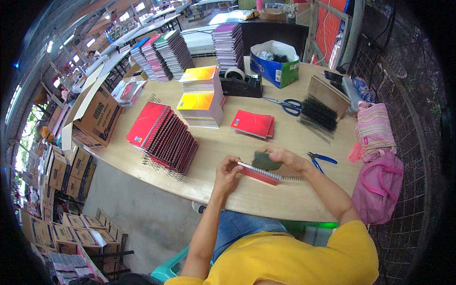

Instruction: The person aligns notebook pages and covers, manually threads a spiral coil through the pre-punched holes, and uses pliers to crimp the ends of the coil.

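My left hand (pixel 229 172) pinches the left end of a small red notebook (pixel 259 176), tilted with its spine edge up near the table's front. A wire coil (pixel 290 178) runs along that spine and sticks out past its right end. Just above the spine, my right hand (pixel 286 158) grips a dark green pad (pixel 267 161), perhaps a cloth or scouring pad. Beyond lie a few red notebooks (pixel 252 124) without visible coils. To the left stands a tall stack of red notebooks (pixel 161 130) with coils jutting out at its ends.
Blue-handled pliers (pixel 322 159), blue scissors (pixel 288 105) and a pile of black coils (pixel 319 114) lie on the right. Yellow notebooks (pixel 202 104), a tape dispenser (pixel 241 87) and a blue-green box (pixel 280 66) stand farther back. A pink bag (pixel 378 187) hangs at the right edge; a carton (pixel 97 116) sits left.
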Tool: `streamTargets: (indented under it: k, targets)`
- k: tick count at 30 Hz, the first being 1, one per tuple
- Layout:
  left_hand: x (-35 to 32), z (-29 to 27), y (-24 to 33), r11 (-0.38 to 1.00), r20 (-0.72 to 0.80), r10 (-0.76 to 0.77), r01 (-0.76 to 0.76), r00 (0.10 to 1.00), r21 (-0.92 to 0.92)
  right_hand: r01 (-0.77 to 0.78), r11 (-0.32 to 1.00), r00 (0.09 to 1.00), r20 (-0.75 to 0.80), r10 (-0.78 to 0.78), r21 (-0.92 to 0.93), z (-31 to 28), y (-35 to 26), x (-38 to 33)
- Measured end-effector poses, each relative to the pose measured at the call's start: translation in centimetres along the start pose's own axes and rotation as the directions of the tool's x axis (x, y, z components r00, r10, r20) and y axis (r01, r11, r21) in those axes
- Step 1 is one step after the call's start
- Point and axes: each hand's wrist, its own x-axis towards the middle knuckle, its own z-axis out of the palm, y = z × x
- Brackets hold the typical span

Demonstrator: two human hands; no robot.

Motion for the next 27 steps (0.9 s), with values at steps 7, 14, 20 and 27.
streamTargets:
  k: [7,14,20,27]
  targets:
    - [0.2,1.0,0.4,1.0,-0.039,0.029,-0.028,0.999,0.014,0.013,0.845,0.997,-0.062,-0.054,-0.534,-0.8,1.7,1.2]
    - [0.7,1.1,1.1,0.998,-0.009,-0.006,0.005,1.0,-0.058,0.008,0.932,0.994,-0.099,-0.047,-0.361,-0.6,2.1,1.3]
    - [1.3,1.3,2.5,0.999,-0.003,0.036,-0.036,0.999,-0.03,-0.013,0.884,0.983,-0.169,-0.075,-0.468,0.1,0.9,1.9]
    - [1.2,0.5,4.1,0.999,-0.02,0.013,-0.012,1.0,0.042,-0.12,0.496,0.923,-0.28,-0.263,-0.86,-3.4,0.1,-3.1]
